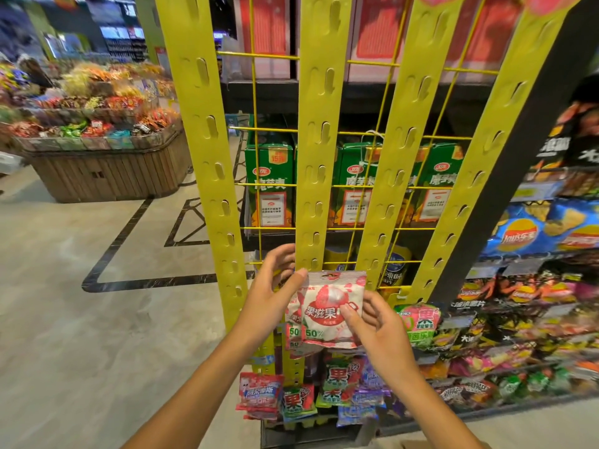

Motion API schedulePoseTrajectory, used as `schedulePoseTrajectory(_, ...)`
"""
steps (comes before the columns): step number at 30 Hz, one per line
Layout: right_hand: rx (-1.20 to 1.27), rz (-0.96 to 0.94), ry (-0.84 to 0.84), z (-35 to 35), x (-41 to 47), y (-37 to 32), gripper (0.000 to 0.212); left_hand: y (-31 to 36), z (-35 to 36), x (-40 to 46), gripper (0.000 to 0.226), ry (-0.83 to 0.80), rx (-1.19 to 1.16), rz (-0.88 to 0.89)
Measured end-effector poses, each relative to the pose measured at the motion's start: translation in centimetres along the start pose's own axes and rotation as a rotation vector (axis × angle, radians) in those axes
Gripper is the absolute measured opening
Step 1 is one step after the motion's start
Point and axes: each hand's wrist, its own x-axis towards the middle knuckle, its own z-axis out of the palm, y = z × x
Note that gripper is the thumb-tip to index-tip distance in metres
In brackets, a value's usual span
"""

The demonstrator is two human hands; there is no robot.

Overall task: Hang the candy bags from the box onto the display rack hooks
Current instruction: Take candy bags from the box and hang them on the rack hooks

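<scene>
Holding candy bag (329, 311) against second yellow strip (319, 157), low down; left hand (270, 293) pinches its top corner, right hand (376, 322) pinches its lower right side; risk: hang hole misses hook tab, bag drops onto bags below.

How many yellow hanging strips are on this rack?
4: far left strip, second strip above the white candy bag, third strip, fourth strip at right. More may be out of frame.
</scene>
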Motion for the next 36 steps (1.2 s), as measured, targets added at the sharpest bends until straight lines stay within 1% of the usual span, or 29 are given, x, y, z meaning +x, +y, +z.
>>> schedulePoseTrajectory(5, 0.011, -0.019, 0.003, 0.0, 0.3, -0.3, 0.027, 0.3, 0.2, 0.5, 0.027, -0.036, 0.037, 0.014)
schedulePoseTrajectory(7, 0.014, -0.024, -0.008, 0.1, 0.5, -0.6, 0.028, 0.3, 0.2, 0.5, 0.025, -0.054, 0.030, 0.006)
schedulePoseTrajectory(11, 0.009, -0.028, -0.039, 0.4, 1.1, -1.2, 0.026, 0.3, 0.1, 0.2, 0.023, -0.087, -0.070, -0.069)
schedulePoseTrajectory(14, 0.009, -0.021, -0.042, 0.8, 1.5, -1.5, 0.026, 0.2, 0.0, 0.2, 0.022, -0.083, -0.041, -0.044)
schedulePoseTrajectory(18, 0.012, 0.008, -0.046, 1.1, 1.5, -1.0, 0.024, -0.3, -0.2, 0.0, 0.018, -0.053, -0.060, -0.069)
schedulePoseTrajectory(20, 0.001, 0.028, -0.038, 1.1, 1.2, -0.4, 0.025, -0.6, -0.3, -0.2, 0.022, -0.054, -0.052, -0.056)
schedulePoseTrajectory(24, 0.009, 0.068, -0.052, 1.3, 0.3, 0.7, 0.029, -0.8, -0.4, -0.5, 0.038, -0.049, 0.038, -0.011)
schedulePoseTrajectory(27, -0.006, 0.074, -0.039, 1.7, -0.2, 0.9, 0.024, -1.3, -0.5, -0.8, 0.039, -0.034, 0.048, -0.002)
schedulePoseTrajectory(30, -0.028, 0.074, 0.005, 2.4, -0.8, 0.6, 0.028, -1.7, -0.6, -1.1, 0.038, -0.014, 0.046, 0.021)
schedulePoseTrajectory(33, -0.061, 0.076, 0.099, 3.0, -1.7, 0.5, 0.035, -2.3, -0.8, -1.8, 0.043, -0.016, 0.049, 0.029)
schedulePoseTrajectory(36, -0.196, 0.041, 0.134, 3.0, -3.1, 1.3, 0.040, -3.7, -1.5, -3.0, 0.061, 0.016, 0.055, 0.057)
